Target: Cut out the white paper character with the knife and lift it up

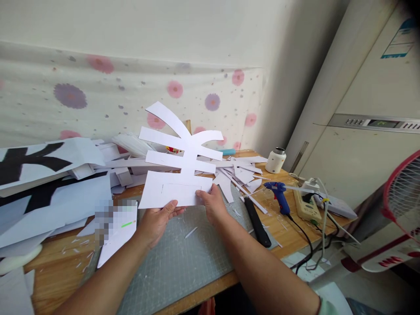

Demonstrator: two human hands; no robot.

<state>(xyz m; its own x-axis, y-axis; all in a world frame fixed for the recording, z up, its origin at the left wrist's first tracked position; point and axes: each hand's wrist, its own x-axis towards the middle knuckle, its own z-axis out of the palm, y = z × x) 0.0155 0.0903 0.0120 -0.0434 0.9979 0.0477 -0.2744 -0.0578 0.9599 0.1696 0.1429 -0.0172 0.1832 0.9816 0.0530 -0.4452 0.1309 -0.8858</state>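
Observation:
A large white cut-out shape (179,168), with several bar-like arms above a wide base, is held up over the grey cutting mat (183,262). My left hand (157,221) grips its lower left edge, thumb on top. My right hand (213,203) pinches its lower right edge. Both hands are closed on the cut-out.
White board offcuts (239,175) litter the wooden table (59,271). A blue glue gun (278,194), a black ruler-like bar (257,223), a power strip (305,203) and a white jar (275,159) lie to the right. Black-and-white sheets (39,175) are stacked at left. A fan (403,205) stands at far right.

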